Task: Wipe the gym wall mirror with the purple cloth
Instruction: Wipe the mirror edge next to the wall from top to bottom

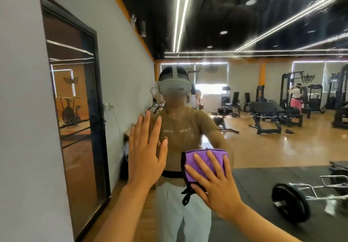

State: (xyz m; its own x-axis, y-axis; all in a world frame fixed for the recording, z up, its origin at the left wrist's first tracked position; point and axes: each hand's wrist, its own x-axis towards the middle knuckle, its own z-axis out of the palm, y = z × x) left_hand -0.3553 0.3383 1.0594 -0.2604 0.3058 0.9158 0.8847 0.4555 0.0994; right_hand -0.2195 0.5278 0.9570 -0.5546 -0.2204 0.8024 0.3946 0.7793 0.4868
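The gym wall mirror (254, 147) fills most of the view and reflects the gym and my own body. My right hand (216, 183) lies flat with spread fingers on the purple cloth (205, 163), pressing it against the glass at about waist height of my reflection. The cloth is folded, edged in black, with a black loop hanging below it. My left hand (146, 151) is open and flat against the glass to the left of the cloth, fingers pointing up, holding nothing.
A grey wall (22, 110) stands at the left with a dark-framed door or panel (75, 110). Reflected in the mirror are benches, weight machines, a barbell on a black mat, and another person far off at the right.
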